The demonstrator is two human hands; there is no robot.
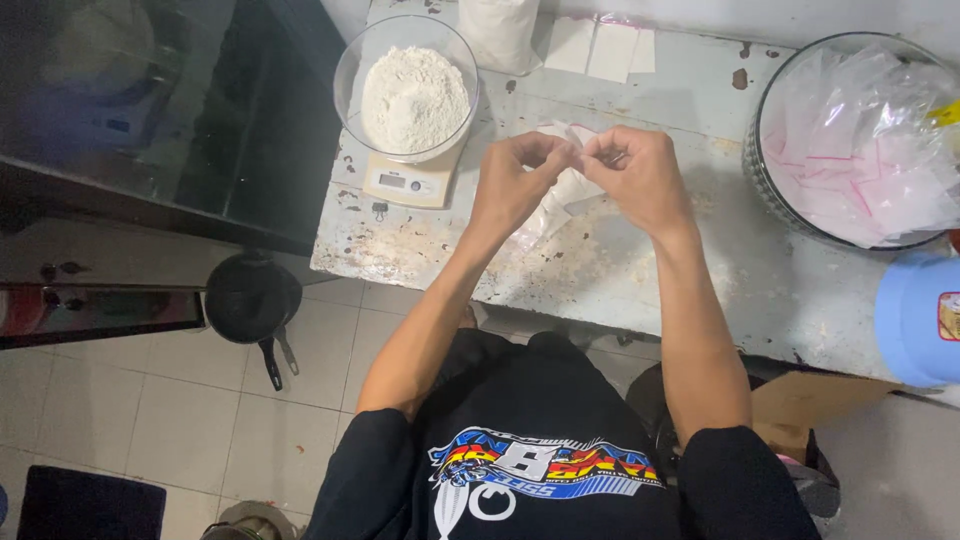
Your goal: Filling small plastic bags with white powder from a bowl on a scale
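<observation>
left hand: (515, 180) centre of frame, fingers curled in, thumb and fingertips pinching the top edge of a small plastic bag (560, 195)
right hand: (640, 175) just right of the left one, also curled, pinching the same top edge; fingertips of both hands meet or nearly meet at the bag's mouth
grip detail: both hands nearly closed, no spread fingers; exact finger contact hidden by knuckles
small plastic bag: clear, hangs below the hands, holds white powder, lower end on or just above the table; cannot tell which
table: (620, 270) worn pale top with chipped paint, fills the upper middle and right of frame; both forearms reach over its near edge
scale: (405, 182) small beige kitchen scale, upper left part of the table, near the left hand but apart from it
bowl: (348, 70) clear, round, sitting on the scale, with a mound of white powder (413, 98) inside
tub of bags: (765, 170) round clear container at right edge of the table, full of empty clear plastic bags with red strips; well apart from the right hand
white sack: (498, 30) top edge of frame, right of the bowl, partly cut off
blue lid: (915, 320) light blue round container at far right edge, partly out of frame
pan: (250, 300) dark pan on the tiled floor, lower left of the table
</observation>
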